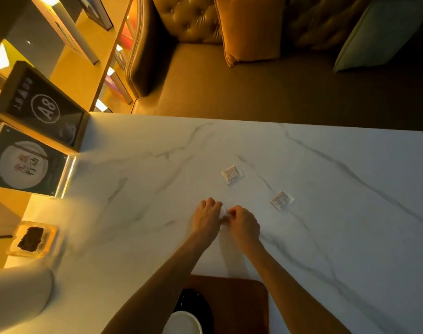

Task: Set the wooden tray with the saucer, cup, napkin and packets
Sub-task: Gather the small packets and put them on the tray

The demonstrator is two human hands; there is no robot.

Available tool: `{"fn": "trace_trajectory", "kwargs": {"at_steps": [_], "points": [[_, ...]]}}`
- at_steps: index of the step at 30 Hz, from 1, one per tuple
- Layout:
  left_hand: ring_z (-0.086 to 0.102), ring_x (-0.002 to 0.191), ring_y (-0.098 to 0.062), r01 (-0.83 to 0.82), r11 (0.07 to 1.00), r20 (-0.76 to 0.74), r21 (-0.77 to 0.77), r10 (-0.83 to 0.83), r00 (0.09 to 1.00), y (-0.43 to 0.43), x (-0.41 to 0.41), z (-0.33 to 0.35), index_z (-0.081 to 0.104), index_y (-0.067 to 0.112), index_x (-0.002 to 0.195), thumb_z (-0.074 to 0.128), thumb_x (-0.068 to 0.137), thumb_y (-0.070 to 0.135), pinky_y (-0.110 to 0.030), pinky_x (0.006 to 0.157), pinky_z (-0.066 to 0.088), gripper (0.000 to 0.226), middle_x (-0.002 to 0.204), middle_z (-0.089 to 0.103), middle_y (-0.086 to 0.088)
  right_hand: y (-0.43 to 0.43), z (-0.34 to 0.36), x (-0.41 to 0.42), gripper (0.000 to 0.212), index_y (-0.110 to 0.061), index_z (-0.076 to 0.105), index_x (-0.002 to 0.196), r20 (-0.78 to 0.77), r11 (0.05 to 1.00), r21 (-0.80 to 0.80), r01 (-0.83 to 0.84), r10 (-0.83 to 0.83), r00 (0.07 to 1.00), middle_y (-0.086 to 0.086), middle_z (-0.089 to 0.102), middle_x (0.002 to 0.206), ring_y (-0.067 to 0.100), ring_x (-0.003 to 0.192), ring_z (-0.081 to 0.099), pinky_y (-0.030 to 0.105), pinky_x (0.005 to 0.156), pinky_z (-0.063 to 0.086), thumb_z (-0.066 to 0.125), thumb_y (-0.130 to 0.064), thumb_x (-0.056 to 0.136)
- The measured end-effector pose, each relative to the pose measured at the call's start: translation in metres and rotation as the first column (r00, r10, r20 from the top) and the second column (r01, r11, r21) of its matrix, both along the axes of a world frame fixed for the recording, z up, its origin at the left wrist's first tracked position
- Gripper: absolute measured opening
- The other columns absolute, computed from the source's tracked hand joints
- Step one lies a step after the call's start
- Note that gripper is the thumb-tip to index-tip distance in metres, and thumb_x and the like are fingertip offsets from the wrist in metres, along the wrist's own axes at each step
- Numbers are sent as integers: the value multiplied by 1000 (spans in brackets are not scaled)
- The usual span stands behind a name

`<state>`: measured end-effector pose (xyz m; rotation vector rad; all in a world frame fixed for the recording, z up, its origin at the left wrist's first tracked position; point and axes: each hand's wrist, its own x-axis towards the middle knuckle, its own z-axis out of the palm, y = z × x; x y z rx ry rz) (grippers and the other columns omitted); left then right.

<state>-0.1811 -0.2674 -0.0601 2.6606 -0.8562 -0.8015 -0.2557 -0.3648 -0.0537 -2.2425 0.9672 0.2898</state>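
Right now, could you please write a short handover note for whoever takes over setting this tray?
Left hand and right hand are together on the white marble table, pinching a small white packet between them.
Two more small white square packets lie loose on the table beyond the hands.
The brown wooden tray sits nearest the person, already holding a dark saucer with a white cup.
Left: packets onto the tray; no napkin visible.
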Motion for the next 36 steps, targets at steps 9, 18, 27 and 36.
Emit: {"fn": "trace_trajectory", "kwargs": {"at_steps": [9, 18, 27, 36], "points": [[56, 96, -32, -118, 991, -184, -57, 106, 977, 6, 18, -24, 57, 7, 102, 62, 89, 20, -35, 78, 43, 19, 105, 60, -14, 14, -24, -8, 29, -13, 66, 112, 110, 995, 91, 32, -42, 993, 11, 60, 105, 22, 93, 60, 26, 79, 54, 62, -32, 91], [62, 81, -25, -875, 485, -901, -5, 377, 214, 40, -6, 1, 47, 8, 88, 55, 94, 2, -33, 67, 58, 11, 95, 53, -16, 11, -7, -9, 31, -18, 59, 116, 81, 683, 653, 329, -495, 865, 14, 62, 110, 30, 101, 64, 31, 74, 59, 65, -7, 88], [65, 107, -38, -866, 486, -989, 118, -20, -146, 62, -5, 30, 53, -2, 128, 59, 89, 4, -47, 89, 55, 39, 120, 61, -26, -7, 27, 33, 36, -18, 64, 115, 180, 636, 771, -33, -167, 969, 8, 74, 94, 23, 93, 71, 32, 77, 60, 71, -6, 82], [68, 86, -30, -884, 461, -997, 75, 45, -61, 50, 30, 7, 55, -2, 122, 51, 95, 9, -41, 76, 60, 29, 96, 67, -19, -36, 22, 82, 21, -13, 71, 104, 208, 955, 221, -198, 152, 966, 4, 73, 100, 15, 89, 67, 33, 86, 56, 53, -9, 92]]}}
